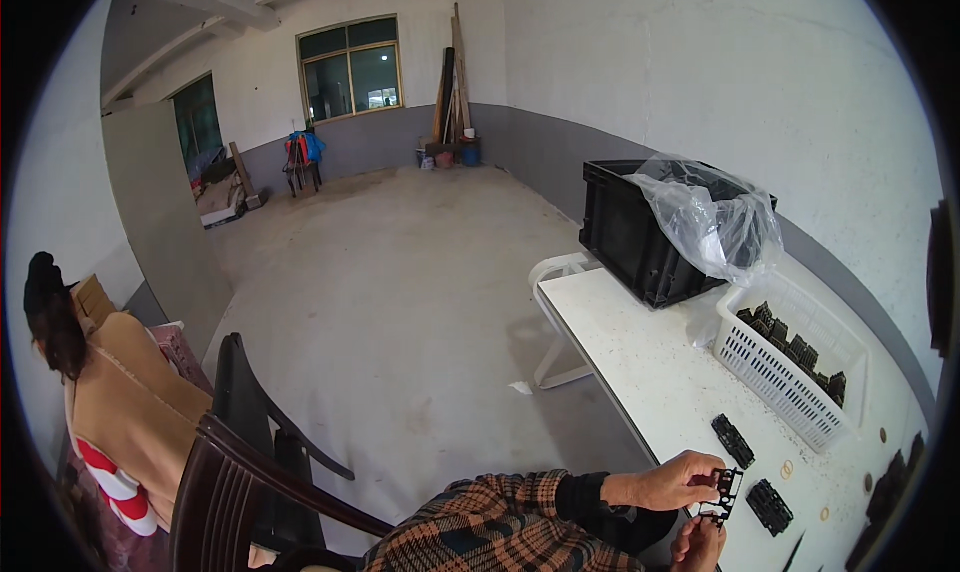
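My left hand (672,484) reaches in from the left in a plaid sleeve, its fingers pinching a thin black plastic frame with cut-out openings (727,496). Below it, my right hand (698,545) is closed at the lower end of the same frame. The frame is held upright just over the near edge of the white table. Beside it on the tabletop lie a black slotted plastic part (769,507) and, farther off, a similar black part (733,441).
A white slotted basket (785,387) holds several dark parts. Behind it stands a black crate (640,237) with clear plastic film (710,222) draped over it. Small tan rings (787,469) lie on the table (620,332). Dark chairs (235,472) and another person (130,392) are at left.
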Demonstrator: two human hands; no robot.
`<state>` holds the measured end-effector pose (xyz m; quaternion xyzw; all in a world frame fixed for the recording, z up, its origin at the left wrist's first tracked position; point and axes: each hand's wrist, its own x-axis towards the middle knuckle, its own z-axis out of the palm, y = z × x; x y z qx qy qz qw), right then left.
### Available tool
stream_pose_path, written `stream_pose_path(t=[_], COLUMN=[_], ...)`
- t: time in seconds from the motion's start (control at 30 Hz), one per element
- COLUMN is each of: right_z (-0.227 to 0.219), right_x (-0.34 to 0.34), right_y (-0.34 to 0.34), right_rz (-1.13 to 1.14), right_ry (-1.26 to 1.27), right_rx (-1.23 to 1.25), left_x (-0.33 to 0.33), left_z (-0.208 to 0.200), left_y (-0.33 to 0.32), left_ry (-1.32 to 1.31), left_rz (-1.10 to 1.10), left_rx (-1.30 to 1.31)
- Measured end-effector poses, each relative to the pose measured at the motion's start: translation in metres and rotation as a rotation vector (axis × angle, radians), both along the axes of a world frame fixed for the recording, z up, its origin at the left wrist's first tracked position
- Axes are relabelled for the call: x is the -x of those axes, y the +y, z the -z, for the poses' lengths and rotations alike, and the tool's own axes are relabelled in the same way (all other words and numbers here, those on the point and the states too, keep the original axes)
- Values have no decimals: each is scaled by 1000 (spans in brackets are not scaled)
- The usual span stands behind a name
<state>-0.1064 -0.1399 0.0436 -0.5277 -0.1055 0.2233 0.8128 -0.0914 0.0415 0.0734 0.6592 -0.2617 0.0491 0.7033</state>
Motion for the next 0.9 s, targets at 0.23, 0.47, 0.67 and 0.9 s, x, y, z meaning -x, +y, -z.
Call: stream_pose_path(t=[0.23,0.47,0.67,0.9], right_z=[14,38,-11,-8], right_x=[-6,-4,-10,-32], right_y=[-6,-22,-17,-33], right_rz=[85,244,350,302], right_ry=[11,126,108,133], right_rx=[-8,-151,189,292], left_x=[-12,-27,-44,-68], left_z=[14,32,44,50], left_y=[-7,-17,-26,-32], left_ry=[14,-54,228,321], left_rz=[30,107,178,165], left_rx=[-17,151,201,282])
